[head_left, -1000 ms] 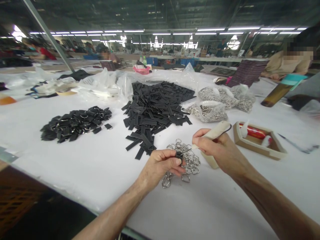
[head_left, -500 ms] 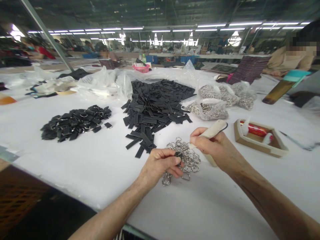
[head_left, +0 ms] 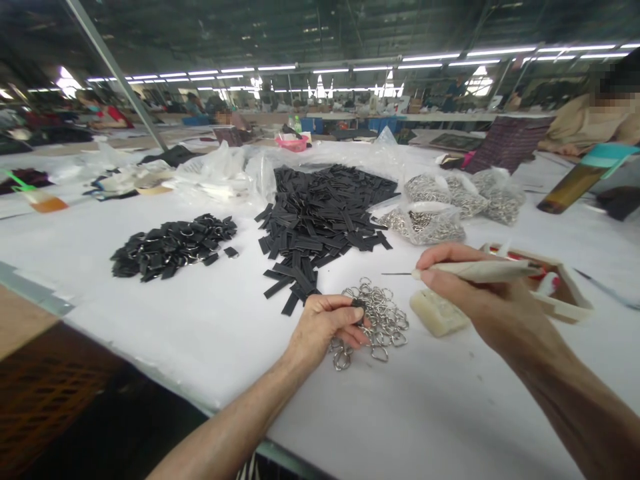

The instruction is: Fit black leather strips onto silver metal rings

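Note:
My left hand (head_left: pixel 333 323) pinches a small black strap piece (head_left: pixel 358 309) between thumb and fingers, over a pile of metal D-rings (head_left: pixel 385 320). Whether a ring is in that strap piece is hidden. In my right hand (head_left: pixel 460 280) is an awl (head_left: pixel 480 271) with a pale wrapped handle, its thin metal point aimed left above the table. A yellowish waxy block (head_left: pixel 437 313) lies just below that hand. Flat black strap pieces (head_left: pixel 320 220) form a large heap beyond my hands. To the left is a smaller heap of black straps with rings (head_left: pixel 173 247).
Clear bags of metal rings (head_left: pixel 433 223) sit behind, at right. A cardboard tray (head_left: pixel 570 310) with a red tube stands right of my right hand, near a teal-lidded bottle (head_left: pixel 583 180). Plastic bags (head_left: pixel 220 177) lie at back left. A person (head_left: pixel 580 127) sits across the table.
My right hand has moved right and drawn back from the left hand, and the awl's point now shows. The waxy block is uncovered. My left hand keeps its pinch. The view has shifted slightly left.

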A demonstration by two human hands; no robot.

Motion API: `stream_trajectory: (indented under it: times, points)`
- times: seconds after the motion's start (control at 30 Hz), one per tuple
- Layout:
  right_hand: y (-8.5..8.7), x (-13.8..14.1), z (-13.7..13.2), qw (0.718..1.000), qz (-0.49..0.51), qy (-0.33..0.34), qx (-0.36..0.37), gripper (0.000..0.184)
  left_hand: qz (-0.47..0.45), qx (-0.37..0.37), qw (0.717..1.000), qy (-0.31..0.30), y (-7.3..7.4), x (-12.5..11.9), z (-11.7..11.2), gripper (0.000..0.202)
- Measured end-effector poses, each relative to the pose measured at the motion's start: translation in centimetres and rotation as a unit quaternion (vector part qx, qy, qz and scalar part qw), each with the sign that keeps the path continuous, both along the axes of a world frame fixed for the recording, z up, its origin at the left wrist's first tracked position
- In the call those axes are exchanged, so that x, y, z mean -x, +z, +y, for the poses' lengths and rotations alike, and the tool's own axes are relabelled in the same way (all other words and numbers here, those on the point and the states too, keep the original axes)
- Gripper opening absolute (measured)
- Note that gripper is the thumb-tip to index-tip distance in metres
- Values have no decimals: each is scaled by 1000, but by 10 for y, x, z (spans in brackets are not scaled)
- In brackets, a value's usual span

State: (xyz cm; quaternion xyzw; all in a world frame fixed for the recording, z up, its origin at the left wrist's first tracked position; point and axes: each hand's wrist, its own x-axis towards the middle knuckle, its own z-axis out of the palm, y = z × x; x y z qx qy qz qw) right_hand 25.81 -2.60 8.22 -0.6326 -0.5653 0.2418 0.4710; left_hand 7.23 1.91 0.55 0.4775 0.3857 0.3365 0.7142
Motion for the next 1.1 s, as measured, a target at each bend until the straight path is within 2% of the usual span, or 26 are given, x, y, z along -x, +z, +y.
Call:
stream_trajectory:
  times: [0.17, 0.33, 0.57, 0.73, 0.87, 0.97, 1.07, 1.1]
  points:
    - [2, 2, -6, 990, -120, 19, -68, 11, 0, -12, 1000, 22, -1, 0, 0, 16]
    - [-1, 1, -5, 979, -145, 33, -139, 9, 24, -26, 999, 13, -1, 1, 1, 18]
    - [0, -4, -10, 983, -161, 23, -87, 17, 66, -48, 996, 24, 3, 4, 0, 21]
    - [-4, -8, -11, 975, -185, 20, -123, 13, 106, -67, 991, 42, 0, 15, -7, 23]
    - [-5, -9, -12, 963, -199, 49, -174, 16, 139, -63, 986, 68, 3, 41, -8, 23]
    - [-4, -9, -14, 954, -220, 72, -193, 16, 209, -79, 968, 112, 16, 77, 9, 20]
    - [-3, -10, -14, 951, -229, 85, -191, 16, 320, -125, 918, 199, 34, 121, 42, 18]
    - [-3, -11, -13, 951, -230, 85, -188, 16, 346, -128, 890, 268, 40, 134, 54, 18]
